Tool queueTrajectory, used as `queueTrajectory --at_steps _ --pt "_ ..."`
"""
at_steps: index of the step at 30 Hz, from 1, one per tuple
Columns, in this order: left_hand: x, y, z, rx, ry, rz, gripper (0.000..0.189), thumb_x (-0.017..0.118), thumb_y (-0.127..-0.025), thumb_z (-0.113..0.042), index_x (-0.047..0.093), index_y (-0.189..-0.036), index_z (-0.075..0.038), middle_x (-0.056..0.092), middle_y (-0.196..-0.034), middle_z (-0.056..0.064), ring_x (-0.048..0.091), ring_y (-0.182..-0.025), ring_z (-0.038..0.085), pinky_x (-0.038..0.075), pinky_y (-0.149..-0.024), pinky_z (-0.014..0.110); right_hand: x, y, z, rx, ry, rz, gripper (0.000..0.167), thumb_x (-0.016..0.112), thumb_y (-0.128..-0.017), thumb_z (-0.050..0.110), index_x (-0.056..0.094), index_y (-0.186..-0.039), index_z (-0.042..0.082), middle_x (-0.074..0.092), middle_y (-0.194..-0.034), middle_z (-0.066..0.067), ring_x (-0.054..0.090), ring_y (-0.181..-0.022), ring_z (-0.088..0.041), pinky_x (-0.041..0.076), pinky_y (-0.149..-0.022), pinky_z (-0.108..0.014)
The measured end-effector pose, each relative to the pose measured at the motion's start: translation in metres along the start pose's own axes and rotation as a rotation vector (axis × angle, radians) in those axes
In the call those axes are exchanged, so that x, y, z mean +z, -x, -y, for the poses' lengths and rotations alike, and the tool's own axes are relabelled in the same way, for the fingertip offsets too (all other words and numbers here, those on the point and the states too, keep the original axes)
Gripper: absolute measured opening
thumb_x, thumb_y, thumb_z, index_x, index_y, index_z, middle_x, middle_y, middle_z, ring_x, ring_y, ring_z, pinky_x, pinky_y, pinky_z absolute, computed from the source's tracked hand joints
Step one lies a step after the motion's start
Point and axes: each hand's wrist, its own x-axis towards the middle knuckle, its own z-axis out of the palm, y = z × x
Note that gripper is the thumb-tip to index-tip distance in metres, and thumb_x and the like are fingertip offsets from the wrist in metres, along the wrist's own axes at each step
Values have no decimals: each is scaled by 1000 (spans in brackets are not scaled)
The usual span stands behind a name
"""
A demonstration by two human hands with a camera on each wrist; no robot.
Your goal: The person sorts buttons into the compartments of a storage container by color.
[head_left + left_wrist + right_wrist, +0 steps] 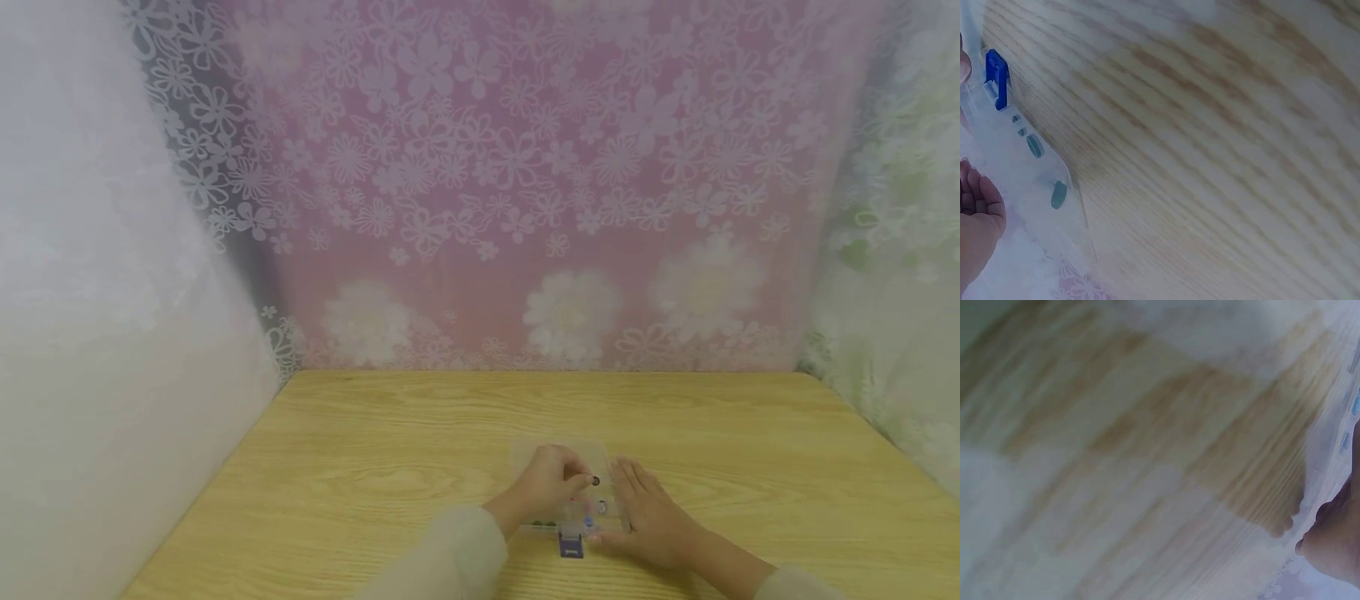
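A clear plastic box (pixel 522 454) with a blue latch (pixel 571 547) at its front lies on the table. My left hand (pixel 551 483) is over the box, its thumb and forefinger pinching a small dark round piece (pixel 596 481). Further small pieces show in the box, among them a blue piece (pixel 588 522) and a green piece (pixel 1059 195). My right hand (pixel 660 521) rests against the right side of the box, fingers straight along the wall and thumb by the front edge. Only part of that hand (pixel 1335 547) shows in the right wrist view.
The box stands on a wood-grain table (pixel 360 475) near its front. A pink flowered curtain (pixel 480 183) hangs behind the table, with a pale sheet (pixel 112 292) on the left and a flowered one (pixel 900 250) on the right.
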Motion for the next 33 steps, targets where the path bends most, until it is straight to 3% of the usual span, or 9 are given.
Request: queueTrajectory --at_steps 8,20,27,33 --pt "13 -7 -1 -47 -62 1 11 61 -88 -10 68 -82 -3 62 -74 -1 46 -61 -3 42 -56 12 0 1 -1 -11 -9 0 104 58 -79 63 24 -138 -15 22 -144 -36 20 -133 -53 24 -103 -65" --pt "21 -6 -11 -143 -201 -21 9 63 -87 -10 68 -80 -7 64 -70 -4 50 -57 -2 43 -53 10 -1 0 -1 0 -49 37 103 61 -79 59 23 -137 -17 19 -145 -38 18 -133 -53 20 -103 -66" --pt "24 -7 -12 -182 -196 -33 9 63 -86 -9 69 -80 -7 64 -71 -4 51 -58 -1 44 -54 11 0 1 0 11 -61 32 104 61 -78 59 23 -137 -17 19 -145 -37 18 -134 -53 19 -104 -66" --pt "25 -7 -13 -170 -260 -49 6 65 -85 -11 70 -83 -9 67 -78 -4 56 -67 0 47 -62 11 -2 1 0 -6 -32 14 104 61 -78 59 23 -137 -17 20 -144 -38 19 -133 -53 22 -103 -66"
